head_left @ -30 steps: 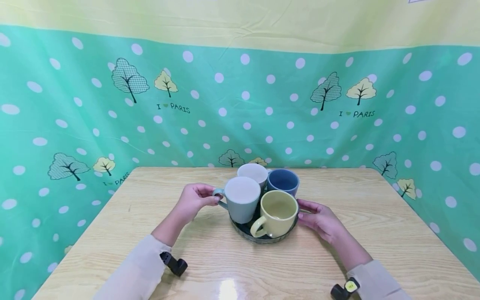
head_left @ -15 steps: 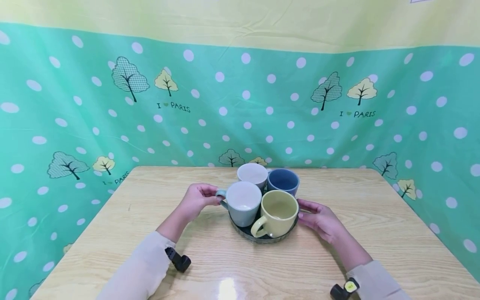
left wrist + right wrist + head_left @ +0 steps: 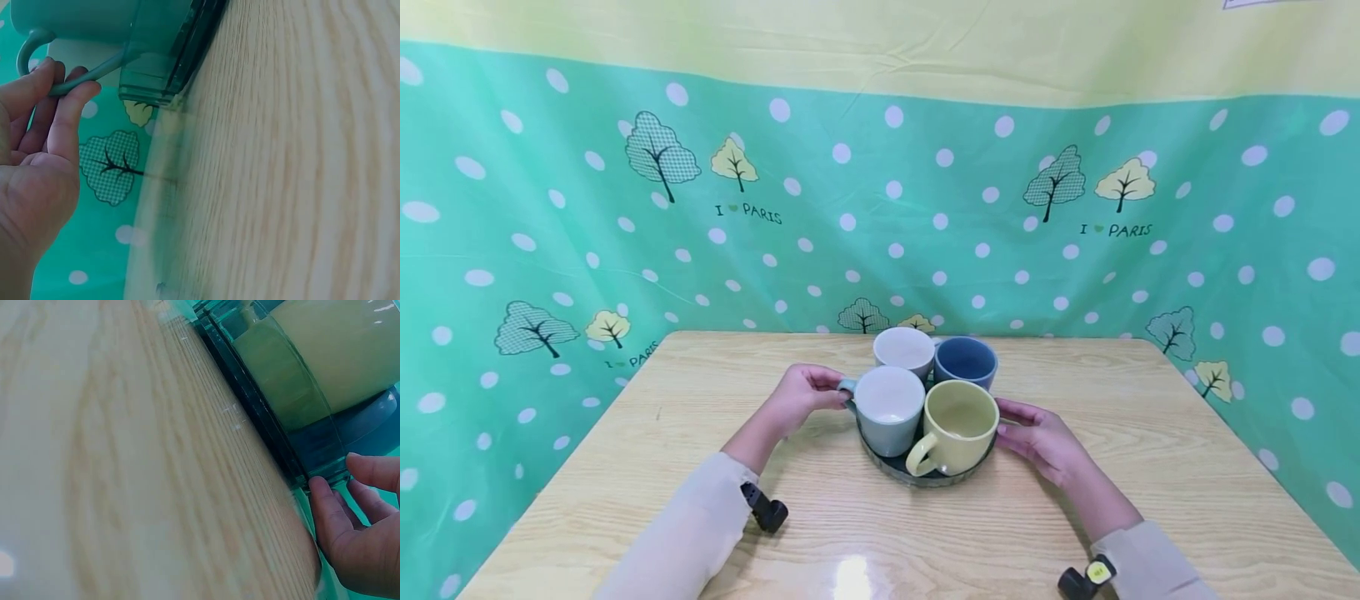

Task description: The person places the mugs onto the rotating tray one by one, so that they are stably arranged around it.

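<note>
My left hand (image 3: pixel 805 398) pinches the handle of a grey-blue mug (image 3: pixel 889 427) with a pale inside. That mug stands at the left of a round dark tray (image 3: pixel 917 481) with a clear low wall. A yellow mug (image 3: pixel 964 442) is beside it, its handle toward me. Behind them are a white-rimmed mug (image 3: pixel 904 346) and a dark blue mug (image 3: pixel 966 362). My right hand (image 3: pixel 1045 437) holds the tray's right side; in the right wrist view its fingertips (image 3: pixel 317 482) touch the wall and base. The left wrist view shows thumb and fingers on the mug's handle (image 3: pixel 103 67).
A wooden table (image 3: pixel 700 433) carries the tray near its middle. Behind and beside the table hangs a green dotted cloth (image 3: pixel 820 200) printed with trees. A black camera (image 3: pixel 767 508) is strapped to the left wrist, another camera (image 3: pixel 1082 579) to the right.
The grey-blue mug has come down and slightly to the right, beside the yellow mug. My left hand has moved right with its handle. The right hand keeps its place at the tray.
</note>
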Demonstrator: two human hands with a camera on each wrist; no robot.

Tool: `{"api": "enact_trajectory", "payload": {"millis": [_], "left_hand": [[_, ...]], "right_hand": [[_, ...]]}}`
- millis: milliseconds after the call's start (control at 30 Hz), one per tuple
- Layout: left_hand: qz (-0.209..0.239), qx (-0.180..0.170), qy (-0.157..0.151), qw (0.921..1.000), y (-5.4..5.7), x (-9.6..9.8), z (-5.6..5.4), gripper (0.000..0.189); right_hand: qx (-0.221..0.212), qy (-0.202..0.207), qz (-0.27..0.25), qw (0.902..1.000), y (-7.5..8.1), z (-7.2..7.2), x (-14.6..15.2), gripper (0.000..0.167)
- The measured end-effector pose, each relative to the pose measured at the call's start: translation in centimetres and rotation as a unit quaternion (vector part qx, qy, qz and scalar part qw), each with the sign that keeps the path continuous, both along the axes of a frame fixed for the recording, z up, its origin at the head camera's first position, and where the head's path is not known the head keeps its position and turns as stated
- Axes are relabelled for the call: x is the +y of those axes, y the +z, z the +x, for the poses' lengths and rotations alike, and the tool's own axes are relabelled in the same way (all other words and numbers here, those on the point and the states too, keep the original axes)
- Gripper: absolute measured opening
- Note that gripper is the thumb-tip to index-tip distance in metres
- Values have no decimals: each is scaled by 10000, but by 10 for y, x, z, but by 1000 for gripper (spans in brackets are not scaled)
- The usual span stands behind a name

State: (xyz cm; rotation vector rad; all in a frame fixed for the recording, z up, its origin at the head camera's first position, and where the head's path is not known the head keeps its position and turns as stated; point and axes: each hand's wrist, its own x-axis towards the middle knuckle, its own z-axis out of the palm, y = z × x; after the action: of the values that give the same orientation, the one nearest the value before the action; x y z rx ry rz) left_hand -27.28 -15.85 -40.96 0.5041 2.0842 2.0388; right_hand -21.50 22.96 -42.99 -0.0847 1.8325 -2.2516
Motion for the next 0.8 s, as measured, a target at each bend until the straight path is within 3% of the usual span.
{"api": "enact_trajectory", "payload": {"millis": [333, 800], "left_hand": [[-85, -92, -147, 9998, -4, 2, -9, 25], [285, -304, 258, 9988, -5, 10, -11, 21]], "right_hand": [[-105, -89, -2, 9999, -2, -2, 0, 63], [-134, -76, 4, 9999, -2, -4, 2, 61]]}}
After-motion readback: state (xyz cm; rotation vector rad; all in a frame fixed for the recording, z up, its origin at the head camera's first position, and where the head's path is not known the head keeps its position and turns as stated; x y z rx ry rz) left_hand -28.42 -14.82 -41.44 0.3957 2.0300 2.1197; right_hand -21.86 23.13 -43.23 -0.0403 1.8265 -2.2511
